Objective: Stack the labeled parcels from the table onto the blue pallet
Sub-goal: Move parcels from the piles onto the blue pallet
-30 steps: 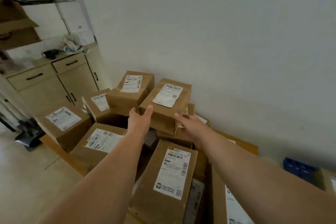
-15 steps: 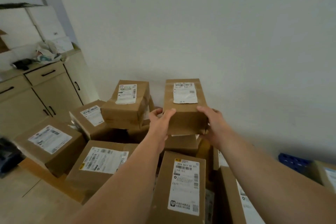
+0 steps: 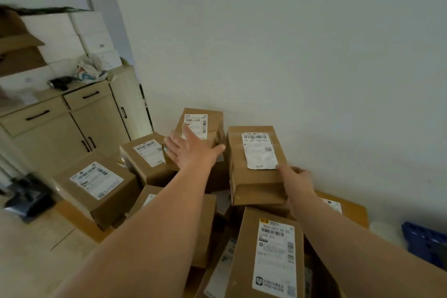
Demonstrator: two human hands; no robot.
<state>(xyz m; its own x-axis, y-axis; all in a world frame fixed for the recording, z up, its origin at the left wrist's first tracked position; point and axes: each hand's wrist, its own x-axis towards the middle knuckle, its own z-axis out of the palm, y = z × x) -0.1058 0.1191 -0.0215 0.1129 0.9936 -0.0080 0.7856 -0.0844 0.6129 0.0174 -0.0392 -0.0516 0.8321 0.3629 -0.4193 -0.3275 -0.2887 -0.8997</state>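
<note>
Parcels: brown cardboard boxes with white printed labels are lying heaped against the white wall; the top parcel (image 3: 256, 164) is sitting flat on the pile.
Left hand (image 3: 191, 150): fingers are spreading straight, hovering over the neighbouring parcel (image 3: 200, 126), gripping nothing.
Right hand (image 3: 295, 181): fingers are curling on the top parcel's near right corner.
Pallet: a blue pallet (image 3: 425, 242) is showing at far right.
Change: half a second ago both hands were clasping the top parcel; the left is now letting go.

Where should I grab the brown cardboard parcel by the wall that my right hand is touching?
Clamp the brown cardboard parcel by its two long side faces, one hand each, reaching from the near end. It lies flat, label up, narrow enough to span. The right hand is at its near right corner; the left hand is open beside it.
</note>
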